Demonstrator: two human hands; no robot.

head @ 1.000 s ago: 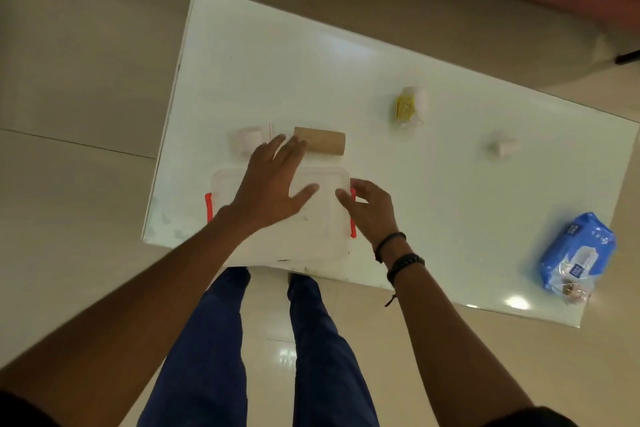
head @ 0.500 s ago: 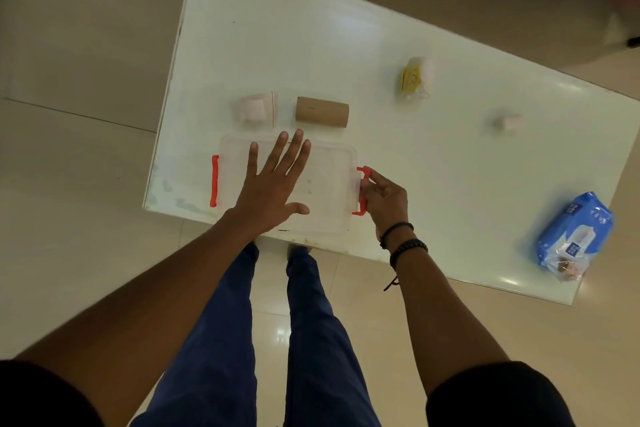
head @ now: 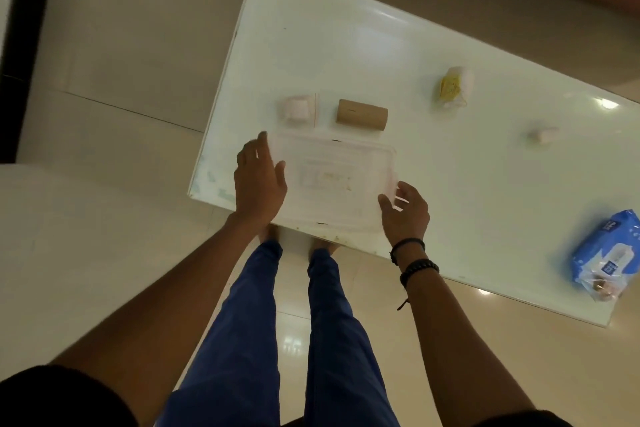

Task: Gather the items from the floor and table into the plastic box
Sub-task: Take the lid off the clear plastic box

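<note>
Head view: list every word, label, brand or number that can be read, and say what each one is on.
Nothing here can be read for certain.
Blue wipes pack: white marks on dark patches near its top and on its white label, too blurred to read.
Yellow tag on the white bundle: dark marks, too small to read.
Plastic box, under both hands: a faint smudged patch, no letters legible.
Cardboard tube: no print visible.
</note>
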